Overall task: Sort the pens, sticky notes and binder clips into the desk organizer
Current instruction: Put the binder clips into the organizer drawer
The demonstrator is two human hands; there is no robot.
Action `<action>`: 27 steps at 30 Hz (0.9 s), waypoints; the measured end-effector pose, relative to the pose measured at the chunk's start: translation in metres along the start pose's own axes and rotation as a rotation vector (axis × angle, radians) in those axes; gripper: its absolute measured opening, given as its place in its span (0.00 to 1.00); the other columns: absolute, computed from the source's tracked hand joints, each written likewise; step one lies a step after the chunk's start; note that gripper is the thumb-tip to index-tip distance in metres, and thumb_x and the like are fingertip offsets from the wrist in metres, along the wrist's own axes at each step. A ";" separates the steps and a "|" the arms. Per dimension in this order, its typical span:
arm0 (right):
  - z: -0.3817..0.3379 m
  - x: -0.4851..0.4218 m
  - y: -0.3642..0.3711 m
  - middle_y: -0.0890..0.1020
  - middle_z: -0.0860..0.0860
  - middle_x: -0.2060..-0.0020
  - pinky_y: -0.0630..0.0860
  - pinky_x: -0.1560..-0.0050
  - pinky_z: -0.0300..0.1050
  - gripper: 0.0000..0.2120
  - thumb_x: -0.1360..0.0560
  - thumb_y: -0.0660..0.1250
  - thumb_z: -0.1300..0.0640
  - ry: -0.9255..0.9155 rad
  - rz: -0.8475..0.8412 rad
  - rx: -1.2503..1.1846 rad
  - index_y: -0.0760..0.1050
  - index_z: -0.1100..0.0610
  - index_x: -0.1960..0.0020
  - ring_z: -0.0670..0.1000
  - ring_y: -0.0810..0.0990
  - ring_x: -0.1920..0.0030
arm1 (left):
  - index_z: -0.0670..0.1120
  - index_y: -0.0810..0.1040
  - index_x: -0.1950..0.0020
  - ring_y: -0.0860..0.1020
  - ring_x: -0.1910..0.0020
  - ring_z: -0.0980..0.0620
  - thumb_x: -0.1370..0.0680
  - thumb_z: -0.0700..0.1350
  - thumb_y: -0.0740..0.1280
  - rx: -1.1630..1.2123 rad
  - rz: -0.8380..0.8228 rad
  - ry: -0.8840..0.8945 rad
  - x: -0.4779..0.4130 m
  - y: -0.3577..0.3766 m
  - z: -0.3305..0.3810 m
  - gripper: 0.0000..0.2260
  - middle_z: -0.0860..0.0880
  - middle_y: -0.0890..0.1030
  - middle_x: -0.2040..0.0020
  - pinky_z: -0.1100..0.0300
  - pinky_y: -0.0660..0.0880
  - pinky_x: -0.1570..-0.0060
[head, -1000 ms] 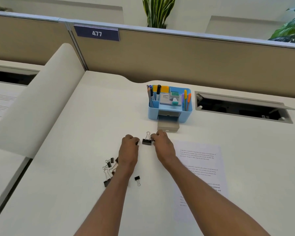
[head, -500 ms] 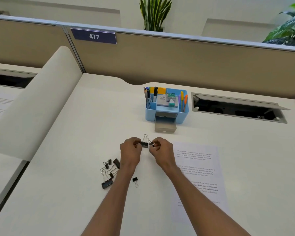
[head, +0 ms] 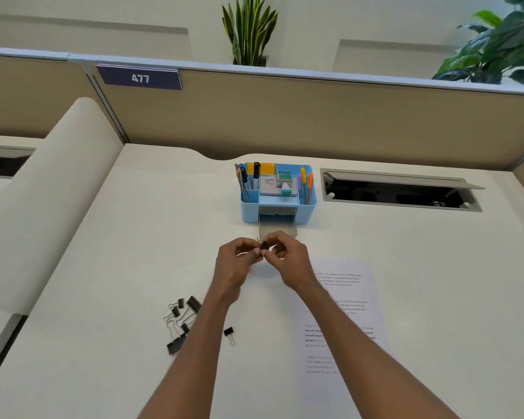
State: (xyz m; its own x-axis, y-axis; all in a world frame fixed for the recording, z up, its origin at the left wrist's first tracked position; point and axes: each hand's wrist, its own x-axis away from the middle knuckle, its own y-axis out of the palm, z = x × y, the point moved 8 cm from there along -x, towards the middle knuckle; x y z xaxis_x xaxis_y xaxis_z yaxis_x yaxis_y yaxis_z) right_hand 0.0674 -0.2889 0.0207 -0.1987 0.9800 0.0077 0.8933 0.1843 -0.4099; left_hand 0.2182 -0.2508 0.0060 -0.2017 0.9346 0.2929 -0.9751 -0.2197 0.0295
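A black binder clip (head: 263, 245) is pinched between the fingertips of my left hand (head: 239, 261) and my right hand (head: 286, 258), raised just in front of the organizer's pulled-out grey drawer (head: 291, 232). The blue desk organizer (head: 307, 204) stands beyond, with pens (head: 246, 179) in its left slot, sticky notes (head: 270, 186) in the middle and orange and yellow pens (head: 306, 184) on the right. Several black binder clips (head: 180, 323) lie loose on the desk left of my left forearm. One small clip (head: 229, 333) lies between my arms.
A printed sheet of paper (head: 342, 322) lies under my right forearm. An open cable hatch (head: 400, 190) sits right of the organizer. A beige partition (head: 285, 116) bounds the desk at the back, and a curved white divider (head: 49, 207) rises at the left.
Both hands have lifted the clip off the desk and carried it up toward the drawer; the fingers have drawn closer around it. The view has tilted slightly.
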 end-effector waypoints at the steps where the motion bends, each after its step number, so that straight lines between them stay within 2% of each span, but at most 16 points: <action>1: 0.000 -0.006 -0.005 0.84 0.47 0.55 0.80 0.56 0.35 0.11 0.26 0.76 0.63 0.010 -0.011 0.005 0.80 0.55 0.46 0.47 0.81 0.58 | 0.44 0.86 0.50 0.86 0.50 0.45 0.22 0.36 0.71 0.004 -0.005 0.003 -0.003 0.004 0.003 0.05 0.46 0.87 0.53 0.58 0.83 0.49; 6: -0.010 -0.038 -0.025 0.82 0.48 0.58 0.81 0.55 0.39 0.09 0.26 0.77 0.60 0.000 -0.067 0.071 0.78 0.54 0.51 0.49 0.82 0.57 | 0.44 0.86 0.50 0.85 0.48 0.45 0.23 0.34 0.71 0.081 0.002 0.024 -0.024 0.021 0.021 0.07 0.44 0.87 0.52 0.53 0.83 0.46; 11: -0.013 -0.063 -0.037 0.82 0.50 0.61 0.79 0.58 0.39 0.08 0.26 0.77 0.60 -0.002 0.023 0.193 0.78 0.55 0.53 0.49 0.79 0.61 | 0.41 0.84 0.45 0.85 0.45 0.43 0.23 0.33 0.72 0.169 0.037 -0.038 -0.044 0.035 0.021 0.08 0.42 0.86 0.48 0.49 0.82 0.42; 15: -0.014 -0.072 -0.029 0.81 0.50 0.60 0.77 0.58 0.43 0.08 0.25 0.73 0.61 -0.036 0.062 0.420 0.74 0.53 0.56 0.50 0.78 0.59 | 0.44 0.83 0.43 0.84 0.44 0.46 0.22 0.33 0.69 0.122 0.047 -0.104 -0.056 0.048 0.013 0.11 0.45 0.87 0.47 0.48 0.81 0.39; 20: -0.004 -0.075 -0.015 0.81 0.53 0.55 0.82 0.52 0.47 0.04 0.21 0.66 0.61 0.052 0.042 0.603 0.77 0.55 0.53 0.52 0.79 0.54 | 0.46 0.83 0.42 0.83 0.45 0.47 0.22 0.34 0.65 -0.015 0.073 -0.174 -0.065 0.055 0.006 0.13 0.47 0.86 0.47 0.46 0.81 0.40; 22: 0.004 -0.076 -0.013 0.80 0.53 0.56 0.80 0.54 0.47 0.07 0.20 0.62 0.61 0.117 0.038 0.575 0.78 0.57 0.54 0.52 0.79 0.55 | 0.45 0.82 0.40 0.82 0.44 0.46 0.22 0.33 0.64 -0.053 0.067 -0.193 -0.066 0.057 0.007 0.14 0.46 0.85 0.46 0.46 0.81 0.40; 24: 0.015 -0.075 -0.015 0.80 0.54 0.58 0.77 0.59 0.49 0.11 0.20 0.58 0.59 0.268 0.058 0.384 0.78 0.61 0.53 0.55 0.79 0.56 | 0.44 0.80 0.37 0.81 0.42 0.45 0.22 0.32 0.63 -0.090 0.060 -0.204 -0.067 0.058 0.009 0.17 0.45 0.84 0.43 0.46 0.81 0.40; 27: 0.022 -0.070 -0.017 0.82 0.57 0.55 0.78 0.52 0.56 0.14 0.22 0.57 0.56 0.416 0.104 0.083 0.79 0.62 0.49 0.59 0.80 0.51 | 0.43 0.79 0.34 0.80 0.42 0.44 0.23 0.30 0.61 -0.142 0.057 -0.191 -0.066 0.057 0.014 0.20 0.43 0.83 0.40 0.47 0.81 0.40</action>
State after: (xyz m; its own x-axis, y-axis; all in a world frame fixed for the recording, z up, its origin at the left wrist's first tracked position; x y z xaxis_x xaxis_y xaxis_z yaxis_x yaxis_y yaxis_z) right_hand 0.0578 -0.3625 0.0069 0.0851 0.9428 0.3223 0.8611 0.0932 -0.4998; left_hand 0.1769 -0.3288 0.0021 -0.2490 0.8490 0.4659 -0.9685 -0.2167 -0.1227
